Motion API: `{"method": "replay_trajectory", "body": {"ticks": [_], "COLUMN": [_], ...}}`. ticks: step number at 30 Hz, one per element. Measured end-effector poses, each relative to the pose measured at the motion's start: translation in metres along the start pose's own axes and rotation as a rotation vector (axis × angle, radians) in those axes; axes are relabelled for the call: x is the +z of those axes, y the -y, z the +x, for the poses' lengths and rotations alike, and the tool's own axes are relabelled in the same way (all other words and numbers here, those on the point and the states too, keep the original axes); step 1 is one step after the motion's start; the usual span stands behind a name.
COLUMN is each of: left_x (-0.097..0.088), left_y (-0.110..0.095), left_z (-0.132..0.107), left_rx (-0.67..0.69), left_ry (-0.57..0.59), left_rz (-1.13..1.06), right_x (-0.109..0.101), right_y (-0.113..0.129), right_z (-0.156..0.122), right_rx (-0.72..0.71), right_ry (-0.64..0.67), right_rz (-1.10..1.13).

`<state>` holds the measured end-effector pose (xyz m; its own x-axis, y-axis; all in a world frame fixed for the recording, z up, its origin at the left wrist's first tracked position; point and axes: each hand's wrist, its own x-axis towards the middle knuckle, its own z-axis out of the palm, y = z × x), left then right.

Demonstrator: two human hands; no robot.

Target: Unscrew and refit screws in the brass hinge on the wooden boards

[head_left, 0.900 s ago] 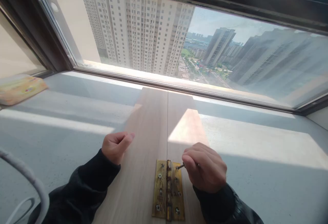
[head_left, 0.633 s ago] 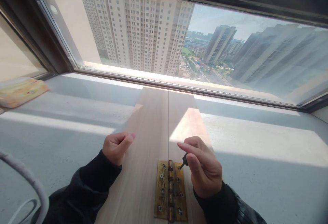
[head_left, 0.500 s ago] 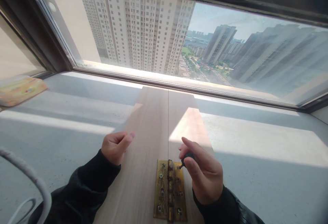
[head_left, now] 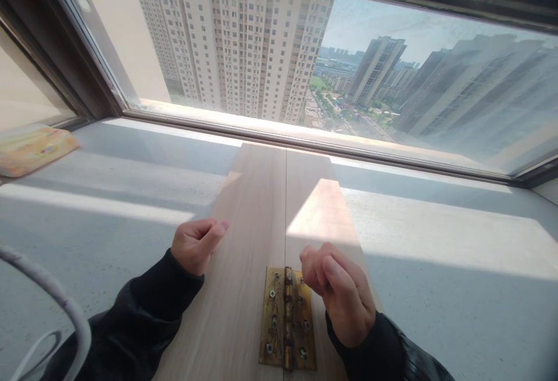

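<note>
A worn brass hinge [head_left: 288, 320] lies opened flat over the seam between two pale wooden boards [head_left: 253, 206], with several screws in its leaves. My right hand [head_left: 337, 288] is closed over the upper corner of the right leaf and covers part of it. The short dark-handled screwdriver seen there half a second ago is hidden inside its curled fingers. At the left edge of the boards, my left hand [head_left: 196, 244] is curled into a fist, thumb on top. Whatever it may hold is hidden.
The boards run up to the window frame [head_left: 305, 157] on a white speckled sill [head_left: 436, 311]. An orange and yellow soft pack [head_left: 37, 148] lies at the far left. A white curved tube [head_left: 52, 291] stands at the lower left, near my left sleeve.
The fingers of my right hand have curled inward, hiding the screwdriver that showed at the hinge's upper right screw. My left hand keeps its fist in nearly the same place.
</note>
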<state>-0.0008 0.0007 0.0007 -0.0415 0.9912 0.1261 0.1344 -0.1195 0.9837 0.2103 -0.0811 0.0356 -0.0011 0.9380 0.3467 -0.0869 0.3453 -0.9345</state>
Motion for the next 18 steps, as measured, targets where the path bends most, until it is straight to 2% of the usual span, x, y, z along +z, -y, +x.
{"method": "replay_trajectory", "body": {"ticks": [4,7,9,11,15,18], "left_x": [0.0,0.0,-0.001,-0.001,-0.002,-0.002], "left_y": [0.0,0.0,0.001,0.001,0.001,0.0], "left_z": [0.0,0.0,0.0,0.0,0.0,0.0], "left_rx": [0.0,-0.001,-0.003,-0.006,-0.006,-0.004], "left_ry": [0.009,0.015,0.02,0.025,0.029,0.028], "left_rz": [0.011,0.016,0.013,0.013,0.02,0.024], "right_x": [-0.002,-0.005,-0.005,-0.003,0.011,0.021], "right_y": [0.007,0.01,0.013,0.016,0.02,0.02], "right_z": [0.003,0.003,0.003,0.003,-0.001,-0.007], "right_rx": [0.057,0.133,0.167,0.143,0.105,0.083], "right_ry": [0.205,0.235,0.197,0.138,0.014,-0.057], "right_rz": [0.047,0.076,0.05,-0.031,-0.214,-0.252]}}
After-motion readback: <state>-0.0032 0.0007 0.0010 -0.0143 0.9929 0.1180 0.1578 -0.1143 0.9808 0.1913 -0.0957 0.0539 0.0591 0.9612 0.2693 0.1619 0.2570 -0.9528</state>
